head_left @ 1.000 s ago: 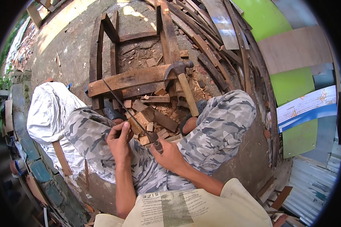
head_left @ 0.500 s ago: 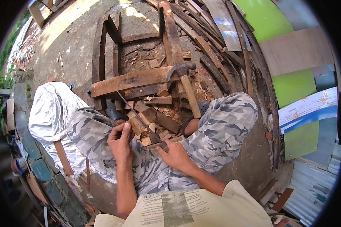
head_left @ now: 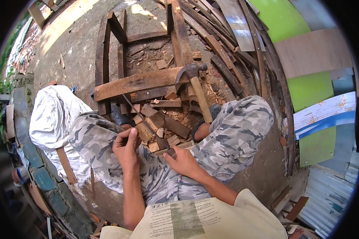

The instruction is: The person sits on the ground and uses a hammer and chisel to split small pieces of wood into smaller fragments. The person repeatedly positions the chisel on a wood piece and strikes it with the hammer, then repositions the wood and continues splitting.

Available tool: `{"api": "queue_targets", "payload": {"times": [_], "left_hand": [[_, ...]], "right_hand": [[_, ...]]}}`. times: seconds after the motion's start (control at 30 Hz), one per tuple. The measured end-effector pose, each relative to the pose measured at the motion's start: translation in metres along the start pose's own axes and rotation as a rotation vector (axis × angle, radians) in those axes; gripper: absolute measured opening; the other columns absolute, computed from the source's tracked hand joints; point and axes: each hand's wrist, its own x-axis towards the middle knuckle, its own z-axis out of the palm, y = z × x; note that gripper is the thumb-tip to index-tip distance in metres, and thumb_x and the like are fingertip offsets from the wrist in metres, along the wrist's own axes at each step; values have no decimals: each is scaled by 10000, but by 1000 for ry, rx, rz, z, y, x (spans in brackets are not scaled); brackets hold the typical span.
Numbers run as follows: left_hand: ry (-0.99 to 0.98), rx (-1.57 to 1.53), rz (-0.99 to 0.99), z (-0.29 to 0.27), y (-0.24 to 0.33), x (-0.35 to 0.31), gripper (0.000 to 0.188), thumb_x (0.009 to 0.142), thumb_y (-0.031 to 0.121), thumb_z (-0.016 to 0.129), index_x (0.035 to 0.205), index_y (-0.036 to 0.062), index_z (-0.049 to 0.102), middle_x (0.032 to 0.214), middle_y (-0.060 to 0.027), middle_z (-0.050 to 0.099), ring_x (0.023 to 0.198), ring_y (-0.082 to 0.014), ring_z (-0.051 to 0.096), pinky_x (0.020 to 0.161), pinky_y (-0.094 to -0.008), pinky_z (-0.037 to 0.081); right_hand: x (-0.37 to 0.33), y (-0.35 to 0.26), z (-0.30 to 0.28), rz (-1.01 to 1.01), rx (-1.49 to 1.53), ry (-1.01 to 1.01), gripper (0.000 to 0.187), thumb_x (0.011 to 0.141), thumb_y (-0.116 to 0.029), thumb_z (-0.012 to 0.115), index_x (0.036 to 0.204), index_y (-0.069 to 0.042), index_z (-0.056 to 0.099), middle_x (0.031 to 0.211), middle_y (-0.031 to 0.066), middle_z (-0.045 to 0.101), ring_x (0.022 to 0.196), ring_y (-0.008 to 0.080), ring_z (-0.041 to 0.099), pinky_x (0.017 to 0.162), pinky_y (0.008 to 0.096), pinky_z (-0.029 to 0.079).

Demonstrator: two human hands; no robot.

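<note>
My right hand (head_left: pixel 184 162) is closed at my lap, thumb and fingers around the dark blocky end of a long thin tool (head_left: pixel 143 120). Its narrow dark shaft slants away to the far left, over the wood scraps, to the near edge of a brown board (head_left: pixel 141 84). What kind of tool it is, I cannot make out. Level with it, my left hand (head_left: pixel 126 146) is raised over my left thigh, thumb up and fingers curled in. Whatever it may pinch is hidden. A claw hammer (head_left: pixel 198 89) leans with its head on the board's right end, handle toward my right foot.
Offcut wood blocks (head_left: pixel 169 122) lie heaped between my feet. The board crosses a dark wooden frame (head_left: pixel 103 63). Long timber strips (head_left: pixel 221 55) are piled at the far right, beside coloured panels (head_left: pixel 313 93). White cloth (head_left: pixel 56 117) lies at my left knee.
The view has shifted very slightly. Both hands, the tool and the hammer keep nearly the same places.
</note>
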Motion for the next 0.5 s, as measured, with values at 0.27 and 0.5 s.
{"api": "queue_targets", "payload": {"times": [0.27,0.5], "left_hand": [[-6,35,34,-1,-2,6,141,905,175,774,943,62,699,910,-1,682,804,-80,613,715,-251,513],[-46,16,15,-6,-5,6,108,920,129,754,947,48,688,927,-5,667,845,-82,635,721,-263,575]], "right_hand": [[10,-14,-19,292,217,-71,364,939,-316,680,895,36,597,729,232,659,588,430,625,568,457,503],[26,-24,-23,-24,73,257,340,917,-298,706,924,29,616,697,221,667,685,442,675,611,472,518]]}}
